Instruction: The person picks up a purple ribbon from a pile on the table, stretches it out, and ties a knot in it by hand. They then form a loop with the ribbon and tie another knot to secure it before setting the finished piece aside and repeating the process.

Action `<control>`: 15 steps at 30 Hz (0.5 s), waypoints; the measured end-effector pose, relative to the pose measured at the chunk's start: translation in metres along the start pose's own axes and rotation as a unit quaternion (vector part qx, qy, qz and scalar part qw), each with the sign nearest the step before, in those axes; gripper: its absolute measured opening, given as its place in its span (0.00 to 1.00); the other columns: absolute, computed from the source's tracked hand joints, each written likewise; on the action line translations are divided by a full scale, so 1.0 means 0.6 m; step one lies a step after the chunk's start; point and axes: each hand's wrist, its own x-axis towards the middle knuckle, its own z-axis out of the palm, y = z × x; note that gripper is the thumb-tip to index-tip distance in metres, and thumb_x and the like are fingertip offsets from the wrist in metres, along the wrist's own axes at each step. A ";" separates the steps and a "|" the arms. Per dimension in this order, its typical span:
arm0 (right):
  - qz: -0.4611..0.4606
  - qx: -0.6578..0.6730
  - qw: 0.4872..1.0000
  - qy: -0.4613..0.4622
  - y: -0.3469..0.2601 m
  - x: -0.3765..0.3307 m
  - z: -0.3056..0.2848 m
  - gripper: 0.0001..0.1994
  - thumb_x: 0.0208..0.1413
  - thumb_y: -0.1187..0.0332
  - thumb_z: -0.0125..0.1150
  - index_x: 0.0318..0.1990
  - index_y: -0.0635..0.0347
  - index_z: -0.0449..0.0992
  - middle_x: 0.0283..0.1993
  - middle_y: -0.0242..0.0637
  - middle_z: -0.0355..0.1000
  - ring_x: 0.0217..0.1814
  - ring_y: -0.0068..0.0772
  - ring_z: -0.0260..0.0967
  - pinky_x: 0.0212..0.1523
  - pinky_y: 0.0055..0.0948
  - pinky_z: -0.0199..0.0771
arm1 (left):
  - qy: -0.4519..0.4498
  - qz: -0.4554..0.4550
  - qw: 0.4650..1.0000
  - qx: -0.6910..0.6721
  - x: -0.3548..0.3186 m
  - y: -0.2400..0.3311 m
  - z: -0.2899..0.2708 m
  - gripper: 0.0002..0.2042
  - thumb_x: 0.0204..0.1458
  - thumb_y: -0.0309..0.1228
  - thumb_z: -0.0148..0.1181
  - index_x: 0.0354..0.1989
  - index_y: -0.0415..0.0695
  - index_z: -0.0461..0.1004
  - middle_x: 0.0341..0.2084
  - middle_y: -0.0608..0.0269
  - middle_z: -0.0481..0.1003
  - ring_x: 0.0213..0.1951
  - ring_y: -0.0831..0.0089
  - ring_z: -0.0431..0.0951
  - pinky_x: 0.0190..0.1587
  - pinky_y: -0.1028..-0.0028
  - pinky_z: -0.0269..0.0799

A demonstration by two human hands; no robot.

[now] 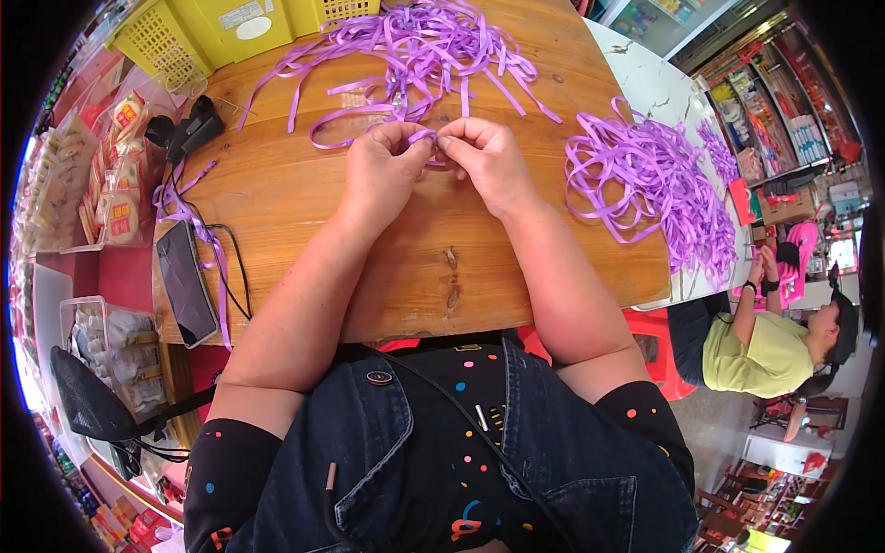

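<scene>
- Left hand (385, 170) curled, fingertips pinched on one end of a purple ribbon (425, 138).
- Right hand (487, 158) curled likewise, thumb and forefinger nipping the same ribbon from the other side.
- Both hands knuckle to knuckle at table centre, ribbon bridging the small gap between the fingertips.
- Held piece short between the pinches, long axis running roughly 9 to 3 o'clock; neither hand nearer, both on it.
- Loose tail of it looping away toward 10 o'clock, merging with other strands; exact end hard to tell.
- Ribbon heap (433, 41) just beyond the hands at 12 o'clock, tangled, strands splayed across the wooden table (406, 276).
- Second pile (654, 184) at 3 o'clock of the hands, near the right hand, spilling over the table's right edge.
- Phone (184, 281) lying flat at 8 o'clock, near the left edge, a purple strand and a black cable trailing beside it.
- Black tool (189, 129) at 9 to 10 o'clock, kind unclear.
- Yellow basket (198, 32) at 11 o'clock, on the far edge.
- Seated person (765, 346) in a yellow-green shirt at 4 o'clock, well apart from the table.
</scene>
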 end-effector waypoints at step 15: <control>-0.019 -0.033 0.999 0.020 -0.001 0.002 0.000 0.04 0.53 0.71 0.58 0.32 0.61 0.76 0.30 0.29 0.73 0.25 0.12 0.62 0.25 0.15 0.60 | -0.054 -0.078 0.985 -0.147 -0.001 0.011 -0.007 0.03 0.53 0.26 0.55 0.33 0.42 0.73 0.23 0.72 0.72 0.19 0.88 0.63 0.19 0.86 0.53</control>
